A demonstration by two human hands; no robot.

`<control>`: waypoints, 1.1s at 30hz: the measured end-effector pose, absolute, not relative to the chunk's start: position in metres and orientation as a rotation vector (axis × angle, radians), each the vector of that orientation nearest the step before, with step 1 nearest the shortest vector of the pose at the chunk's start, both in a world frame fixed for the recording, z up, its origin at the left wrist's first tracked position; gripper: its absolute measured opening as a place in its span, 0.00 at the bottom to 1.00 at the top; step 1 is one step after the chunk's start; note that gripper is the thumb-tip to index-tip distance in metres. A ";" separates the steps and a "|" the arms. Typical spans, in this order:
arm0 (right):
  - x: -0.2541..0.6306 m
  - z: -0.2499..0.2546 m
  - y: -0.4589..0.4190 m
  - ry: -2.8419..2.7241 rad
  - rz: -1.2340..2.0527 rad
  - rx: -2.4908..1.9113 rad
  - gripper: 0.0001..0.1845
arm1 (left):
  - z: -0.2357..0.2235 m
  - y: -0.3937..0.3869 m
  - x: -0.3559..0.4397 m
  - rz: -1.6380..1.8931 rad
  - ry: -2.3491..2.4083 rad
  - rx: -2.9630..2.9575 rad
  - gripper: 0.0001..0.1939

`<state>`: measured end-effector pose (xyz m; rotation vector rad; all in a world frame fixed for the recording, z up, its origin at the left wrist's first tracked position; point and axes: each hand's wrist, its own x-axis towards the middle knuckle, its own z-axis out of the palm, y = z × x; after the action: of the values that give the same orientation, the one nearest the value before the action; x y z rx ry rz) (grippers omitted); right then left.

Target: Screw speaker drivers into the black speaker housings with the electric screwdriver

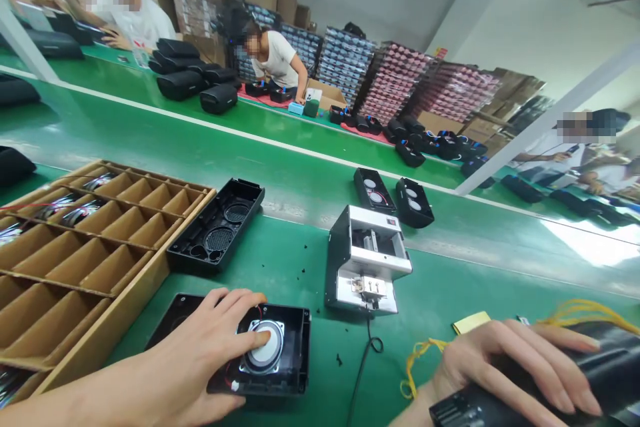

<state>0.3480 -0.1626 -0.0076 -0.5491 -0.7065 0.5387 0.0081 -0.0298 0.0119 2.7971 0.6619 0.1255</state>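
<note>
A: What did the green surface carry?
B: A partitioned box, between eight and nine o'clock; a black housing, at seven.
A: What was handled?
B: Right grip, at four, clasped a black object; left grip lay spread over the housing, fingertip on the speaker cone.

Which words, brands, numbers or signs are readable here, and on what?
No text is readable.
Bottle: red mark, too blurred.
Silver machine: dark patch on top, too small.
Black case across the line: faint pale mark, too blurred.
Speaker under the left hand: no lettering visible.
</note>
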 end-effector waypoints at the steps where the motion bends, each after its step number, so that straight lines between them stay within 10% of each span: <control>1: 0.347 -0.005 -0.162 -0.725 0.553 -0.516 0.29 | 0.015 -0.034 0.014 0.097 0.665 2.781 0.33; 7: 0.345 0.035 -0.153 -0.613 0.680 -0.032 0.27 | 0.006 -0.045 0.019 0.002 0.640 2.809 0.36; 16: 0.344 0.071 -0.098 -0.844 0.100 -0.802 0.42 | -0.016 -0.029 -0.006 0.006 0.562 2.897 0.51; 33: 0.338 0.038 -0.073 -0.837 0.132 -0.974 0.46 | -0.009 -0.027 0.000 0.029 0.540 2.790 0.49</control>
<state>0.3381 -0.0728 0.0377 -0.9738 -0.8371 0.1315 0.0004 -0.0266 -0.0088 2.7901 0.5395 0.0292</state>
